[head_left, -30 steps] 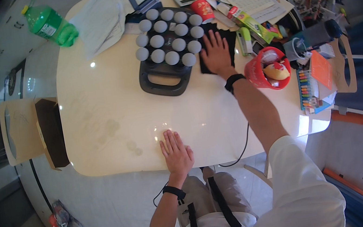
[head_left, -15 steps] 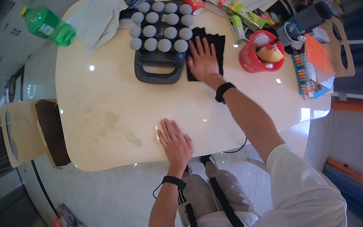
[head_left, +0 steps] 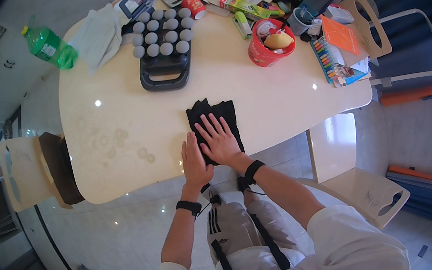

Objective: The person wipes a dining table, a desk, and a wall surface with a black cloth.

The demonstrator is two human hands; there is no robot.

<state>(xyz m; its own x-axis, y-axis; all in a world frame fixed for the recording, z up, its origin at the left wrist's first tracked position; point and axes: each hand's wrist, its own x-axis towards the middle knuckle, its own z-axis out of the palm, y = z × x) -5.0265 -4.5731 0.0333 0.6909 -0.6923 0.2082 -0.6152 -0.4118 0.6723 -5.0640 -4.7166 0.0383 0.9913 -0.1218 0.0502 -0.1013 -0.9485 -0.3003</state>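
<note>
Right hand (head_left: 221, 145) flat on black cloth (head_left: 225, 108), left hand (head_left: 194, 163) outstretched beside; red tub (head_left: 263, 56) (yellow item (head_left: 278, 41) inside).

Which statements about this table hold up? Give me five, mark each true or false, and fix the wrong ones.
1. The right hand lies on the black cloth. True.
2. The left hand grips the red bucket. False: it is at the cloth's left edge, and the bucket stands apart, farther off to the right.
3. The dark device bears several round grey knobs. True.
4. The red cup is left of the dark device. False: it is to its right.
5. An orange notebook lies right of the bucket. True.
</note>
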